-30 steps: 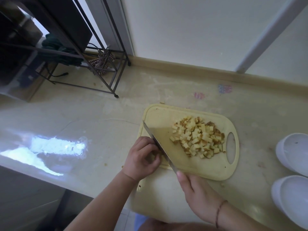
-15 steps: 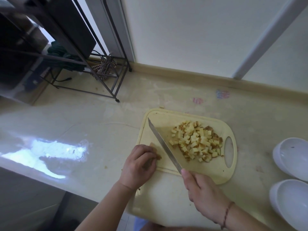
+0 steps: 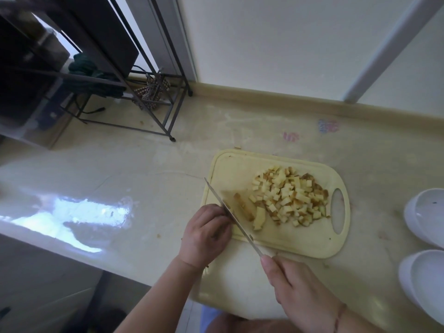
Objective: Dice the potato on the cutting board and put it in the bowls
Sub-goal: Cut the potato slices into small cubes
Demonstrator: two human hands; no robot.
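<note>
Our right hand (image 3: 298, 288) grips the long steel knife (image 3: 230, 216); left hand (image 3: 206, 233), curled, pins sth hidden at centre-bottom. Diced yellow potato pile (image 3: 289, 195) sits mid pale-yellow plastic cutting board (image 3: 312, 246), white bowls (image 3: 425, 217) at right edge w/o potato. Risk: blade nicks knuckles touching it.

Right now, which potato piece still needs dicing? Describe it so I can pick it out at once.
Find the pale yellow cutting board on the counter, with the pile of diced potato near its handle hole. Between that pile and the knife lie two uncut potato strips. They are long sticks with browned edges, while everything to their right is small cubes.
</note>
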